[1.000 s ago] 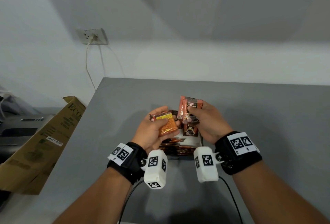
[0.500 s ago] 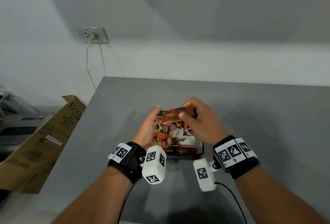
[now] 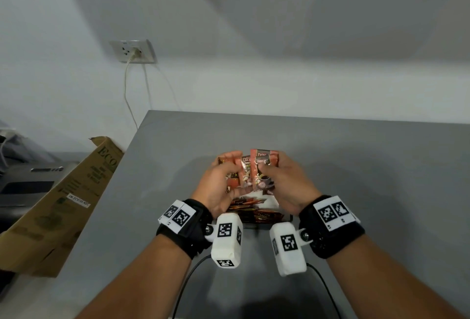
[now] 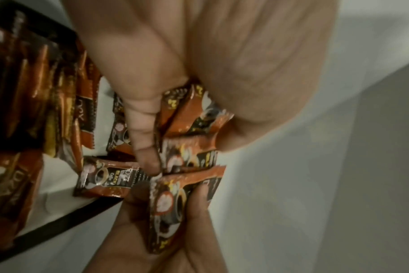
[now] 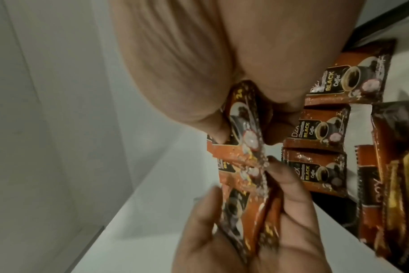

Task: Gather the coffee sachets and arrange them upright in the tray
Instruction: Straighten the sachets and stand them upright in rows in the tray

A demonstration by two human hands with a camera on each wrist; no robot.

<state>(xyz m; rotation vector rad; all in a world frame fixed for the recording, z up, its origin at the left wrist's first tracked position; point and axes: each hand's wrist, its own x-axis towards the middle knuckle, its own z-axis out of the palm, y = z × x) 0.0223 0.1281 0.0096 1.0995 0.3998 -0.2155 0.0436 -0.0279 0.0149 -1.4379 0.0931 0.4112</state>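
Where 0.5 s ago they lay tipped flat, the sachets (image 3: 256, 173) now stand upright, pinched between left hand (image 3: 218, 186) and right hand (image 3: 284, 183) above the tray (image 3: 286, 218), ready to go in.

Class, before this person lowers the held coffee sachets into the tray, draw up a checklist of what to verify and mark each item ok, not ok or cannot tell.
1. Left hand has a firm grip on its coffee sachets: ok, fingers curl round them.
2. Right hand grips the same bunch: ok.
3. Held sachets stand upright, edges aligned: not ok, they fan out unevenly.
4. Bunch is above the tray: ok.
5. Tray has bare floor for them: ok, white floor shows beside the loose sachets lying flat.
6. Sachets already in the tray stand upright: not ok, several lie flat.
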